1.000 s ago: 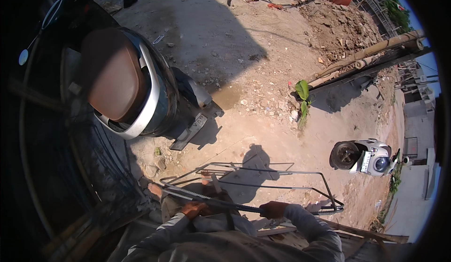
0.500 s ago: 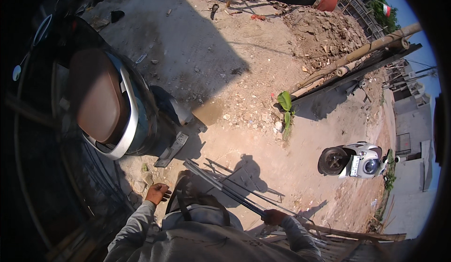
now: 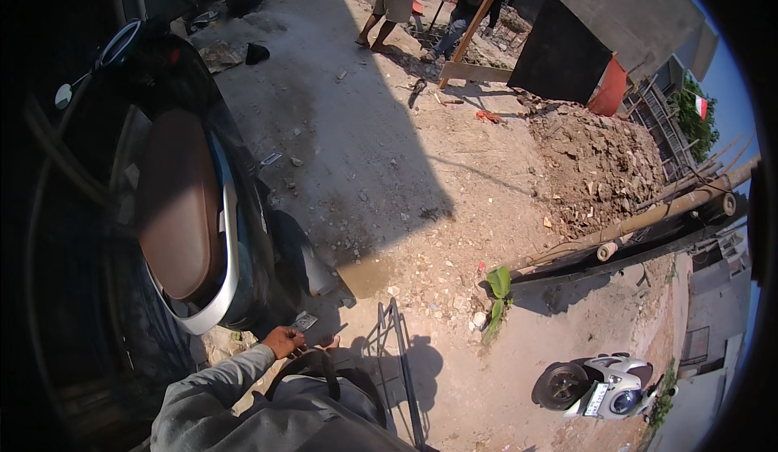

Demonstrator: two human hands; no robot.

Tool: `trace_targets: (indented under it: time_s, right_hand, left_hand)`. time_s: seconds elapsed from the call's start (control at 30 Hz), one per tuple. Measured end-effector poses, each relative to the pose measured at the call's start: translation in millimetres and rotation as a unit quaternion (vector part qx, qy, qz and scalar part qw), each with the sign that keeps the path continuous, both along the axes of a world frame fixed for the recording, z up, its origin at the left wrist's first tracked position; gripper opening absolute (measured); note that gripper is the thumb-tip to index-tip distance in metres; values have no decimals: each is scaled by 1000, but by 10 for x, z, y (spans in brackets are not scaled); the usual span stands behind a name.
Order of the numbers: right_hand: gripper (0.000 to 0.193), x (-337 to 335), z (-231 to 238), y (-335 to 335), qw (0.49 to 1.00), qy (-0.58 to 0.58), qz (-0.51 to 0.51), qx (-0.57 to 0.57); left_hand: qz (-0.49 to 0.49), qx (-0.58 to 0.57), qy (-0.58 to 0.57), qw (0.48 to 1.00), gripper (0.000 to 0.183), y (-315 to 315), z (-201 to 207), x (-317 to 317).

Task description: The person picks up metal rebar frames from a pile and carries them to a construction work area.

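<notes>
My left hand (image 3: 284,341) hangs beside the rear of a dark scooter (image 3: 182,209), close to its number plate (image 3: 305,321). Its fingers are loosely bent, with nothing visible in them; whether it touches the plate I cannot tell. Thin dark metal rods (image 3: 404,367) stretch from the bottom edge up over the ground in front of me, right of my body. My right hand is out of the picture, so the rods' lower ends and any grip on them are hidden. Part of a bare foot (image 3: 331,342) shows beyond my waist.
A white scooter (image 3: 604,387) is parked at the right. Bamboo poles (image 3: 648,223) slant over the right side near a small green plant (image 3: 498,290). Farther off lies a rubble heap (image 3: 596,164) by a black sheet (image 3: 559,51). Another person (image 3: 395,2) stands at the back.
The view has shifted, showing more of the far ground and people. My right hand, earlier shut on the rods, has left the picture. The rods now point more straight ahead; my left hand is nearer the scooter.
</notes>
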State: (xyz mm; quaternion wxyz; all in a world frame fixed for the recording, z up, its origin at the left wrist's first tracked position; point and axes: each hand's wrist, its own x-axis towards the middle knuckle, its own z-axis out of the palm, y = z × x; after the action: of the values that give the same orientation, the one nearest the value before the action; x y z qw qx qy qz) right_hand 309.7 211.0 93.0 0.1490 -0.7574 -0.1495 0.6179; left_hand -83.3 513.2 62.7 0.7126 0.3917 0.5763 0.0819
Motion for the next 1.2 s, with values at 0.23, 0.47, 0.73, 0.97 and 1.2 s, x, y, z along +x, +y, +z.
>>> trace_targets:
  time_s: [0.23, 0.47, 0.73, 0.97, 1.2]
  right_hand:
    - [15, 485, -170, 1393, 999, -27, -9, 42]
    - [15, 1094, -269, 2319, 997, -36, -18, 70]
    - [15, 1696, -360, 3200, 995, -44, -43, 79]
    - [15, 2113, -409, 3788, 990, -69, -107, 66]
    - [15, 2113, -328, 4690, 983, -50, -159, 71]
  left_hand:
    - [13, 121, 0, 993, 23, 1425, 114, 653]
    - [61, 118, 28, 991, 25, 2363, 105, 1366]
    - [47, 107, 113, 987, 30, 2910, 0, 1720]
    - [63, 3, 270, 961, 34, 3537, -964, 1485]
    - [-286, 274, 439, 806, 35, 4788, -2295, 179]
